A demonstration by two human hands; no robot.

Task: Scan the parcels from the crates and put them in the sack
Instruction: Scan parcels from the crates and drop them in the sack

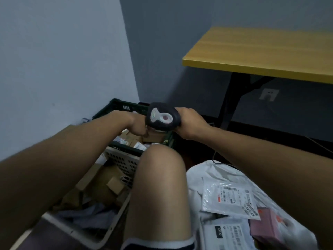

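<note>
My right hand (191, 123) grips a black handheld scanner (163, 116) with a grey and red top, held over the dark green crate (117, 105) by the wall corner. My left hand (137, 126) reaches into that crate with its fingers curled around a small cardboard parcel (153, 137), mostly hidden behind the hand and the scanner. Several brown boxes and white-labelled packets lie in the crate. Nearer, a beige crate (122, 159) holds more cardboard parcels (115, 184). At the lower right a white sack (198, 177) lies open with a clear bagged parcel (228, 199), a grey mailer (227, 233) and a pink box (268, 226).
My bare knee (162, 177) rises between the crates and the sack. A yellow-topped table (261, 56) on black legs stands at the right against the grey wall, with a wall socket (268, 94) beneath it. A thin cable (214, 156) trails across the dark floor.
</note>
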